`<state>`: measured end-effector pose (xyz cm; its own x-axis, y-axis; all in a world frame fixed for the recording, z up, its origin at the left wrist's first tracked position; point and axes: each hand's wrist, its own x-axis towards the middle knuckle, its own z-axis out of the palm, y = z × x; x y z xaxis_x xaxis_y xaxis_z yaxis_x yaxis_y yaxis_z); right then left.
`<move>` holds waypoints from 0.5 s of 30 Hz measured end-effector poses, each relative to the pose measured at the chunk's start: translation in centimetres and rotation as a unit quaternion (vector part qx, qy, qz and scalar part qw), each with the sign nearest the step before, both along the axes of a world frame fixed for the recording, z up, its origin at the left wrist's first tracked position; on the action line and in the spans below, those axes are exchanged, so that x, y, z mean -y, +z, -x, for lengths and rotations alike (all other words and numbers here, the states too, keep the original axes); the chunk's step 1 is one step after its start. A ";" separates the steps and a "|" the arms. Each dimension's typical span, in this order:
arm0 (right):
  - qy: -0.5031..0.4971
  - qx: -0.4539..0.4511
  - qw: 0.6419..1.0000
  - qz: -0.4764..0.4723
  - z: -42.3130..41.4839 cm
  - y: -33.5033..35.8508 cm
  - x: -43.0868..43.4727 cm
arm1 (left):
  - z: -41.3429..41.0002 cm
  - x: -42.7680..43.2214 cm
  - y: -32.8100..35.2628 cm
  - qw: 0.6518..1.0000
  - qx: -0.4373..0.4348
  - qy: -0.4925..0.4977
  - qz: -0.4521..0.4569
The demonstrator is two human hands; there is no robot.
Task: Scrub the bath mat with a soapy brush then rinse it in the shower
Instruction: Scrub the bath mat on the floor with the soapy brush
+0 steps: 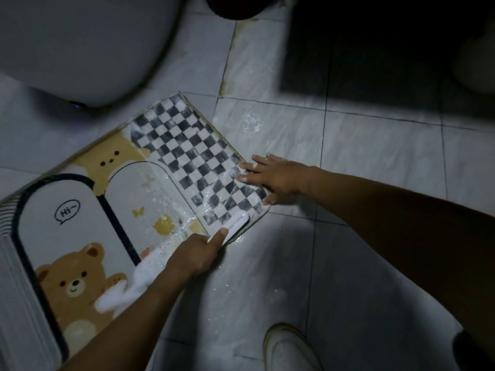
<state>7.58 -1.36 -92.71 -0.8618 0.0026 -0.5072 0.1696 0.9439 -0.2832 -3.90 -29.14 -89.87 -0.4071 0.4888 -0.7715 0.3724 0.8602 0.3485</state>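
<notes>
The bath mat [80, 210] lies flat on the tiled floor, printed with brown bears, a "Hi~" bubble and a black-and-white checkered corner. White foam streaks the checkered part and a blob of suds sits near the lower bear. My left hand [195, 255] grips a white brush [235, 224] with the index finger along its back, the brush lying on the mat's near edge by the checkered corner. My right hand [270, 176] lies flat with straight, soapy fingers on the mat's right corner.
A white toilet [80, 46] stands at the upper left, close to the mat's far edge. A dark mat or shadowed area [375, 49] fills the upper right. The grey floor tiles [348, 156] are wet and flecked with suds. A white shoe [289, 349] shows at the bottom.
</notes>
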 end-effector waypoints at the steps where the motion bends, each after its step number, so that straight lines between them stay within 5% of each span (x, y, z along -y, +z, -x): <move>1: 0.001 0.000 1.000 -0.002 0.0 0.1 0.1 | -0.1 -1.0 -0.3 1.000 -0.007 -0.007 -0.010; 5: 0.019 0.012 1.000 -0.021 0.2 1.0 0.1 | -1.7 -5.5 -0.6 0.998 -0.016 -0.044 -0.049; 11: 0.009 0.007 1.000 -0.002 0.1 0.5 0.5 | 1.4 2.1 0.6 0.999 -0.006 -0.039 0.027; 15: 0.012 0.011 1.000 -0.011 0.3 0.7 0.7 | 0.4 -1.0 0.4 0.997 -0.036 -0.067 0.000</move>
<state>7.31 -2.04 -92.01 -0.8499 -0.0065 -0.5269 0.1527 0.9540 -0.2580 -4.35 -28.11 -89.44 -0.3932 0.5429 -0.7420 0.5079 0.8010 0.3169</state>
